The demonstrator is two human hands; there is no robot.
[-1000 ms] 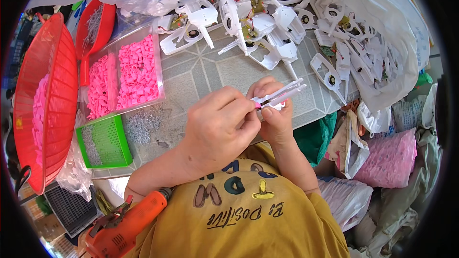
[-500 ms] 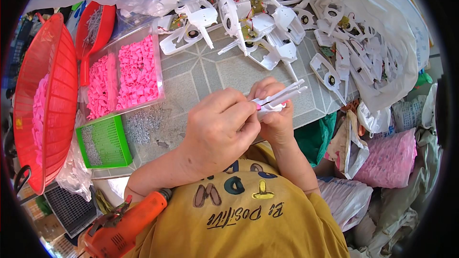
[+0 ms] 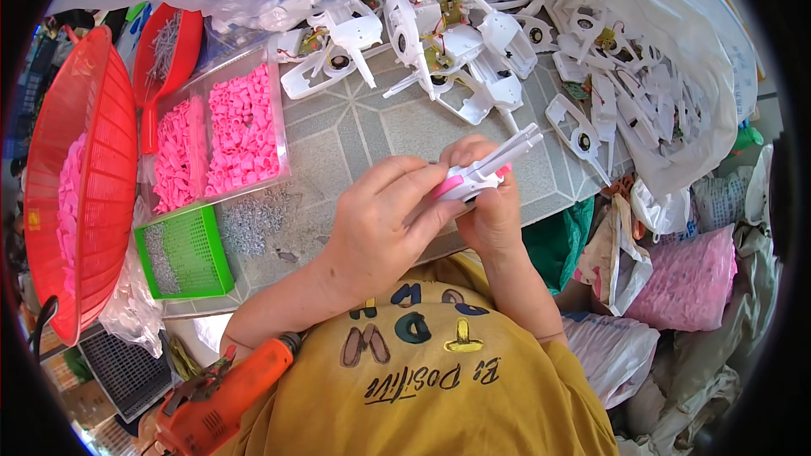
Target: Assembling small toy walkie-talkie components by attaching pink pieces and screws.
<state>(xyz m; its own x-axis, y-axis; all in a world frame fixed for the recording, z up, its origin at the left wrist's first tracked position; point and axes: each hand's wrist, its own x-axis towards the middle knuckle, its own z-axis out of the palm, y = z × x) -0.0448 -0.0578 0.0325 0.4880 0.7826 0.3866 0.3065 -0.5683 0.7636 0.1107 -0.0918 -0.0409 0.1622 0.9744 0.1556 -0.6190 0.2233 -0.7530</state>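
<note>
Fingers (image 3: 418, 179) of left hand (image 3: 378, 211) and right hand (image 3: 493, 218) pinch the white-and-pink piece (image 3: 465, 189), long prongs (image 3: 511, 149) slanting away rightward, right hand nearer.

Under your hands: one grey patterned tabletop (image 3: 393, 135), bearing a clear tray (image 3: 283, 165) of pink pieces (image 3: 243, 127), green basket (image 3: 222, 249), loose metal bits (image 3: 252, 224), white plastic shells (image 3: 509, 34).

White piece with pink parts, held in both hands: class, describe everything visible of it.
The white, plastic-looking piece with pink parts has a rounded body and a long, narrow arm slanting up to the right. One pink strip curves along its left; more pink shows at right. The left hand and right hand hold it above the grey patterned tabletop, hiding some of it.
</note>
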